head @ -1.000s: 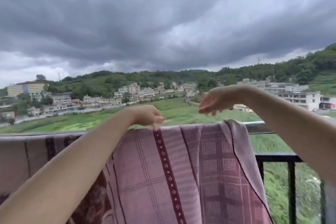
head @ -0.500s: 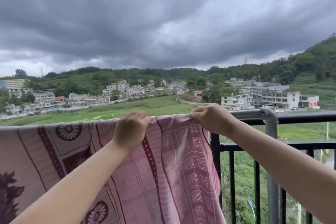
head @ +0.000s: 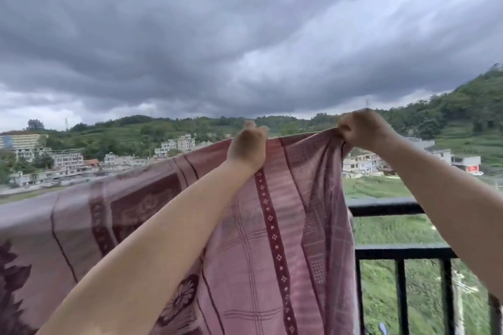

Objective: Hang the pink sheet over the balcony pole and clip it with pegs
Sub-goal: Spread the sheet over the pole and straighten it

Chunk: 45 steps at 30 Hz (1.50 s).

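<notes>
Above the black railing (head: 386, 207) we hold the pink sheet (head: 272, 226) by its top edge, running left-right: left hand (head: 247, 148) gripping mid-edge, right hand (head: 363, 130) bunching its right corner.

heavy dark grey storm clouds (head: 245, 35) fill the upper part of the view, with a paler band low at the left; below them runs a line of green wooded hills (head: 152, 128), rising to a steeper tree-covered slope (head: 468, 106) at the right; pale multi-storey buildings (head: 68, 159) cluster at the foot of the hills on the left, and more low buildings (head: 457, 162) stand at the right, one bearing a red sign; a green field (head: 381, 187) lies in front of them; black metal railing bars (head: 402, 294) stand upright at the lower right.
</notes>
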Each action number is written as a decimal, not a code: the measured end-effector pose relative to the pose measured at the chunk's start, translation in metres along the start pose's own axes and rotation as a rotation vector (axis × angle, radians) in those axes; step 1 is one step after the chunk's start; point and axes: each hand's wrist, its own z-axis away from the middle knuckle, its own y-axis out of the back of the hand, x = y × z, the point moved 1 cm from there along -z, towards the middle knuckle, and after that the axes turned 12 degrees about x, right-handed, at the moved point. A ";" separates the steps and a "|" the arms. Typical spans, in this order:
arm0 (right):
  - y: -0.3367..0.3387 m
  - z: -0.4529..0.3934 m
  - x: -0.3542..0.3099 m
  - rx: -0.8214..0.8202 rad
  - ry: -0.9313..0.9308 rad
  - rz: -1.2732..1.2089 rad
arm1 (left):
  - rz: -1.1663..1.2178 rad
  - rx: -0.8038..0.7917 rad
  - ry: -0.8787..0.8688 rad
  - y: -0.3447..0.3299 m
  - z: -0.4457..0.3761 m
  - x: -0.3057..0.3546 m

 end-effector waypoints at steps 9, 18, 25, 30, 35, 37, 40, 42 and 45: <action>0.005 0.094 0.043 -0.590 -0.494 -0.408 | 0.089 -0.777 0.028 -0.023 0.039 0.037; -0.001 0.182 0.013 -0.661 -0.744 -0.558 | 0.072 -0.188 -0.104 0.020 0.116 0.010; 0.004 0.191 0.054 -0.250 -1.037 -1.128 | -0.074 -0.256 0.045 0.030 0.141 0.004; 0.003 0.179 0.050 -0.722 -0.734 -0.753 | -0.204 -0.340 0.099 0.029 0.147 0.014; -0.022 0.198 0.051 -0.626 -0.958 -1.225 | -0.275 -0.348 0.175 0.032 0.145 0.022; -0.027 0.193 0.083 -0.153 -1.338 -1.431 | -0.295 -0.375 0.190 0.033 0.145 0.025; -0.032 0.198 0.117 0.176 -1.570 -1.524 | -0.295 -0.408 0.224 0.032 0.144 0.026; -0.033 0.202 0.120 0.198 -1.502 -1.360 | -0.301 -0.424 0.240 0.032 0.144 0.029; -0.024 0.206 0.114 0.129 -1.151 -0.710 | -0.306 -0.486 0.236 0.034 0.144 0.029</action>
